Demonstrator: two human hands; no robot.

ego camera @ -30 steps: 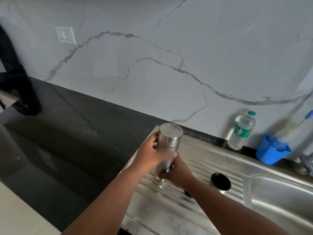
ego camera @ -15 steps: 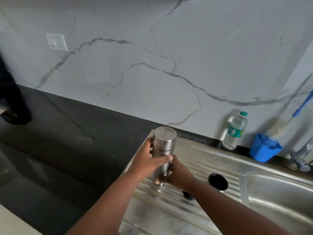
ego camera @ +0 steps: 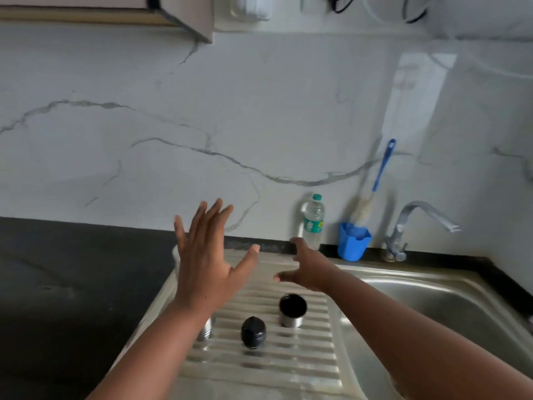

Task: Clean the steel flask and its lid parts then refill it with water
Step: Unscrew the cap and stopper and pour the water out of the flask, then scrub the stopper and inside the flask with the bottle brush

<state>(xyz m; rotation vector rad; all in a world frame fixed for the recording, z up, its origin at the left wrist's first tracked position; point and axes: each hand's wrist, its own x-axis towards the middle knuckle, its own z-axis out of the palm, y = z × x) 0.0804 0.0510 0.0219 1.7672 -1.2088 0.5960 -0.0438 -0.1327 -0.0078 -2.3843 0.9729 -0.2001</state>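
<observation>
Both hands have let go of the flask since half a second ago. Left hand (ego camera: 206,264) is raised with fingers spread, its grip released; right hand (ego camera: 307,269) reaches far and right with fingers loose, holding nothing. Flask (ego camera: 205,327) stands on the ribbed draining board (ego camera: 288,362), mostly hidden behind the left forearm. Just to its right sit the black stopper (ego camera: 253,332) and the steel cup lid (ego camera: 292,310), apart from each other. By my reading the parts are separated; washing and refilling at the tap (ego camera: 415,223) remain, perhaps with the bottle brush (ego camera: 372,194).
</observation>
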